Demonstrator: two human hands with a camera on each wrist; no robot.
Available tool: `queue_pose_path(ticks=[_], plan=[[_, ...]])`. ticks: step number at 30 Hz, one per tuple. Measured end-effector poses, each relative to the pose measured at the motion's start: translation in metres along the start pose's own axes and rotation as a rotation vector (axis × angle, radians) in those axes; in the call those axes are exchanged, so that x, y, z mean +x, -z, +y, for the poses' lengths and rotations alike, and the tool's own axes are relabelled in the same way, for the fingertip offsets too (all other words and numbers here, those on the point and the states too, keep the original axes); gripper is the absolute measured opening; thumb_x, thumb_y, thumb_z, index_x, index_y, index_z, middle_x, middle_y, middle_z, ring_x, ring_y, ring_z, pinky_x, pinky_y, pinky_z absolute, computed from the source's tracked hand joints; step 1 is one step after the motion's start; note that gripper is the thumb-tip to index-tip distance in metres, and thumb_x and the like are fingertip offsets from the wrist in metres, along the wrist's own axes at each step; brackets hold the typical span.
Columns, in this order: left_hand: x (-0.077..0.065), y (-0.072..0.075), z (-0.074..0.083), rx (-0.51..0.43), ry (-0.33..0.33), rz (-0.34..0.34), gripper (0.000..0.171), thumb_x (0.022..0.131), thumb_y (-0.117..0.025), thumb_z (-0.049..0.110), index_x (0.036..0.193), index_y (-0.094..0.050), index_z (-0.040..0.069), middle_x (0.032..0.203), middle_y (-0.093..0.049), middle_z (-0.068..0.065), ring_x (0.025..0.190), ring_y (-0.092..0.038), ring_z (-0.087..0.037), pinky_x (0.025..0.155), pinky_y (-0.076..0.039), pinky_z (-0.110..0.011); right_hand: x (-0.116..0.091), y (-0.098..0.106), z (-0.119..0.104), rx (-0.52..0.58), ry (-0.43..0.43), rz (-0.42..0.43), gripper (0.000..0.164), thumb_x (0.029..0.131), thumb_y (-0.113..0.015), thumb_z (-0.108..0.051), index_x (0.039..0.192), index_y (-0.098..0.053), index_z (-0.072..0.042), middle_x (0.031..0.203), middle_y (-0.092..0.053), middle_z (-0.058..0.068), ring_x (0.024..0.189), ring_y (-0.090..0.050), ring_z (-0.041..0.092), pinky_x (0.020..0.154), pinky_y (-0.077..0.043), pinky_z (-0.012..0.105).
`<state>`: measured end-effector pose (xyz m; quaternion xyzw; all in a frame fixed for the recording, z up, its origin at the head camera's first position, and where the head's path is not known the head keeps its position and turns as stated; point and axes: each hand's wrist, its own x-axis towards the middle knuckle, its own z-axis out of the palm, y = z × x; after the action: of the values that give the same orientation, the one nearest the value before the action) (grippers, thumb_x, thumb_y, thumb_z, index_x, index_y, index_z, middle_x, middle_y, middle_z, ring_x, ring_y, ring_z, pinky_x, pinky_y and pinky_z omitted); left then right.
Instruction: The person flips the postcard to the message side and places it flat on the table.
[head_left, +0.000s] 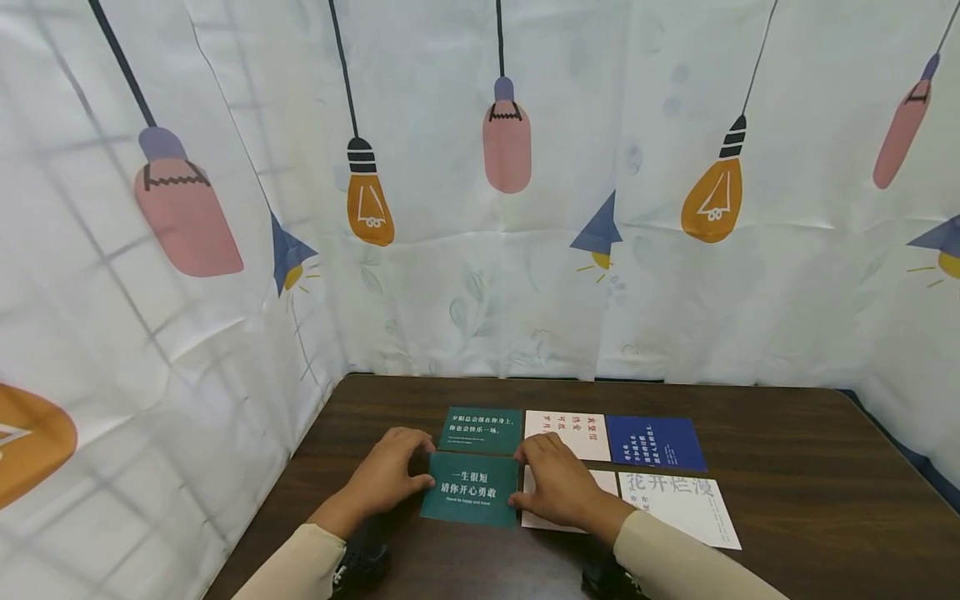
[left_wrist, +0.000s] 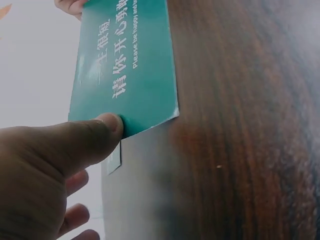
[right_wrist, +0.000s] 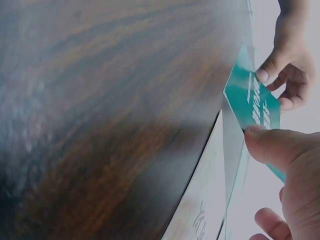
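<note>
A dark green card [head_left: 471, 490] with white lettering sits at the left of the front row, held at its two side edges. My left hand [head_left: 386, 473] grips its left edge, the thumb [left_wrist: 107, 127] on the border. From the other side my right hand [head_left: 558, 483] grips the right edge, its thumb [right_wrist: 260, 135] against the card. In the right wrist view the green card [right_wrist: 252, 102] looks tilted and raised off the table. Partly covered by the right hand is a pale card [head_left: 547, 523]. Another green card [head_left: 480, 429] lies just behind the held one.
A cream card with red writing [head_left: 588, 433] and a blue card [head_left: 656, 443] continue the back row. At the front right lies a white card with grey lettering [head_left: 682, 508]. All rest on a dark wooden table [head_left: 810, 467], with a patterned curtain [head_left: 450, 292] behind.
</note>
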<state>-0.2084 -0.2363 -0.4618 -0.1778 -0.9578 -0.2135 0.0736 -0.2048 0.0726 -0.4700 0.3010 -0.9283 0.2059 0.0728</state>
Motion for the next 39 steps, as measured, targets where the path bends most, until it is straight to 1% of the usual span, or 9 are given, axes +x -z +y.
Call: queue_pose_path(ticks=[3,7,11,15,18,24,29,33,39], plan=[[-0.001,0.003,0.002,-0.02,0.031,-0.003,0.038,0.077,-0.092,0.018,0.105,-0.066,0.018,0.114,-0.064,0.0,0.117,-0.055,-0.027,0.097,-0.046,-0.051,0.001,0.0,-0.001,0.05,-0.022,-0.003,0.052,0.078,-0.089,-0.04,0.111,-0.057,-0.015,0.103,-0.057,-0.006,0.103,-0.051,0.017,0.1,-0.045,0.043],[-0.001,0.004,0.003,-0.024,0.078,-0.021,0.036,0.079,-0.091,0.018,0.104,-0.065,0.021,0.109,-0.063,0.003,0.11,-0.057,-0.024,0.091,-0.048,-0.048,0.001,0.0,-0.003,0.114,-0.056,-0.013,0.048,0.08,-0.088,-0.034,0.112,-0.059,-0.014,0.103,-0.06,-0.005,0.099,-0.053,0.015,0.093,-0.049,0.041],[-0.002,0.006,0.004,-0.029,0.076,-0.023,0.035,0.08,-0.09,0.016,0.104,-0.064,0.021,0.101,-0.063,0.007,0.102,-0.059,-0.021,0.087,-0.05,-0.046,0.002,0.002,-0.006,0.168,-0.102,-0.037,0.043,0.083,-0.086,-0.03,0.113,-0.058,-0.016,0.101,-0.059,-0.004,0.091,-0.053,0.014,0.08,-0.051,0.038],[-0.003,0.009,0.005,-0.067,0.07,-0.028,0.034,0.082,-0.088,0.013,0.104,-0.062,0.019,0.09,-0.062,0.012,0.095,-0.059,-0.016,0.085,-0.049,-0.046,0.001,0.004,-0.008,0.234,-0.133,-0.046,0.039,0.087,-0.083,-0.025,0.113,-0.056,-0.017,0.1,-0.06,-0.003,0.091,-0.057,0.016,0.079,-0.052,0.039],[-0.003,0.011,0.006,-0.097,0.067,-0.036,0.034,0.083,-0.086,0.011,0.104,-0.061,0.018,0.086,-0.062,0.014,0.091,-0.06,-0.013,0.085,-0.05,-0.045,0.001,0.004,-0.008,0.279,-0.137,-0.044,0.036,0.089,-0.081,-0.021,0.113,-0.054,-0.017,0.098,-0.062,-0.005,0.091,-0.06,0.015,0.079,-0.052,0.04],[-0.004,0.014,0.007,-0.135,0.047,-0.052,0.034,0.085,-0.085,0.009,0.104,-0.058,0.017,0.085,-0.063,0.012,0.085,-0.062,-0.011,0.081,-0.051,-0.043,0.0,0.004,-0.009,0.352,-0.142,-0.061,0.035,0.091,-0.078,-0.016,0.114,-0.052,-0.016,0.085,-0.064,-0.012,0.074,-0.059,0.007,0.067,-0.048,0.033],[-0.006,0.016,0.007,-0.156,0.027,-0.058,0.033,0.087,-0.083,0.009,0.105,-0.057,0.016,0.086,-0.062,0.013,0.085,-0.061,-0.011,0.078,-0.05,-0.041,-0.001,0.004,-0.009,0.39,-0.159,-0.074,0.035,0.091,-0.077,-0.015,0.114,-0.051,-0.017,0.081,-0.065,-0.014,0.069,-0.059,0.005,0.062,-0.047,0.03],[-0.007,0.017,0.006,-0.164,0.011,-0.043,0.033,0.087,-0.082,0.009,0.107,-0.056,0.016,0.084,-0.062,0.014,0.085,-0.061,-0.01,0.077,-0.049,-0.038,-0.002,0.005,-0.01,0.402,-0.153,-0.064,0.032,0.092,-0.077,-0.016,0.113,-0.053,-0.017,0.082,-0.067,-0.014,0.071,-0.06,0.004,0.063,-0.048,0.03],[-0.007,0.019,0.005,-0.188,0.026,-0.039,0.035,0.088,-0.082,0.009,0.111,-0.056,0.013,0.082,-0.063,0.016,0.08,-0.058,-0.009,0.077,-0.048,-0.037,-0.003,0.007,-0.01,0.364,-0.118,-0.042,0.017,0.093,-0.077,-0.019,0.101,-0.063,-0.017,0.087,-0.069,-0.011,0.079,-0.063,0.005,0.068,-0.049,0.032]])
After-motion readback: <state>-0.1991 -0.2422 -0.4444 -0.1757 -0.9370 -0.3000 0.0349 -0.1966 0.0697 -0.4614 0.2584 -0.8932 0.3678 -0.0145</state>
